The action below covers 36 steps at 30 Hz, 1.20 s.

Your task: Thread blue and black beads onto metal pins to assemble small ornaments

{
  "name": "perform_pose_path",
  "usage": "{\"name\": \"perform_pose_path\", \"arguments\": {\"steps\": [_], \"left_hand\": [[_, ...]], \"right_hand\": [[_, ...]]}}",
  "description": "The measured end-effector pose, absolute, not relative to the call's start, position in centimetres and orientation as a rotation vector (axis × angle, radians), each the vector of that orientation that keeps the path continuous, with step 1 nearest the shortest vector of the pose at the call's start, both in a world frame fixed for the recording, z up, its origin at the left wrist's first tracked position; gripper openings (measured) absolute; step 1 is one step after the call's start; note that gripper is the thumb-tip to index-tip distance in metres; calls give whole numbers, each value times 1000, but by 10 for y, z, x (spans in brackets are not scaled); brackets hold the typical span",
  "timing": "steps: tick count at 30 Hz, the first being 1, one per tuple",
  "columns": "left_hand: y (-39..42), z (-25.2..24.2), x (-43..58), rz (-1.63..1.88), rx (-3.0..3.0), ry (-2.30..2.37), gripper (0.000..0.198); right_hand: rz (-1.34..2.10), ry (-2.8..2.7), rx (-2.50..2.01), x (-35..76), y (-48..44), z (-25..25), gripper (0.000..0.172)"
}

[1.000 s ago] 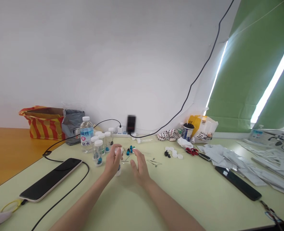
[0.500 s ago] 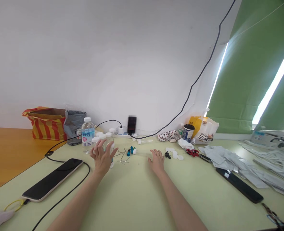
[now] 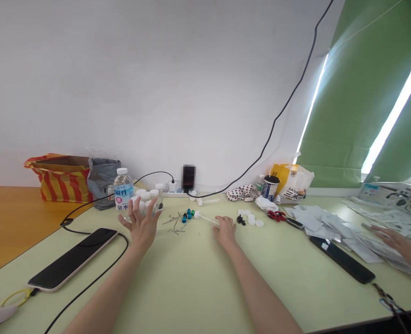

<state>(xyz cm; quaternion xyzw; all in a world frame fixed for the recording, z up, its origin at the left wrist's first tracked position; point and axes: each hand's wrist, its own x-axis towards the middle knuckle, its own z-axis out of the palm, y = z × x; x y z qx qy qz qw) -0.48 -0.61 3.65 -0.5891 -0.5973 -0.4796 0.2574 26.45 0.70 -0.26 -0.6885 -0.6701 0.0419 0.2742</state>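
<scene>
Left-hand fingers [image 3: 152, 207] spread wide and empty just before the white-capped vials [image 3: 154, 192], while the right hand [image 3: 224, 232] curls at a thin white-tipped rod [image 3: 205, 218], its hold unclear; lifting anything calls for closing them.

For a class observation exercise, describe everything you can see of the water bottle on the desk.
The water bottle is clear plastic with a white cap and a blue-and-white label with Chinese characters. It stands upright on the pale green desk, beside white-capped jars. The person's left hand is raised in front of it; whether it touches cannot be told.
</scene>
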Motion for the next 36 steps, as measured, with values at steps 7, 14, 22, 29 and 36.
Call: {"name": "perform_pose_path", "arguments": {"steps": [7,14,22,29,36], "left_hand": [[-5,36,-6,-1286,-1624,-1676,47],[-3,33,-13,-1235,-1686,-1674,57],[-8,30,19,-1019,-1982,-1491,45],[2,-2,34,-664,-2442,-1439,51],[11,-6,29,-552,-2511,-1610,51]], "right_hand": [[138,-1799,-1856,266,7,-5,39],[186,-1778,-1858,266,7,-3,39],[284,-1818,-1807,263,6,-2,47],[328,-1791,-1814,264,4,-3,53],[261,-1793,-1772,252,-5,7,58]]}}
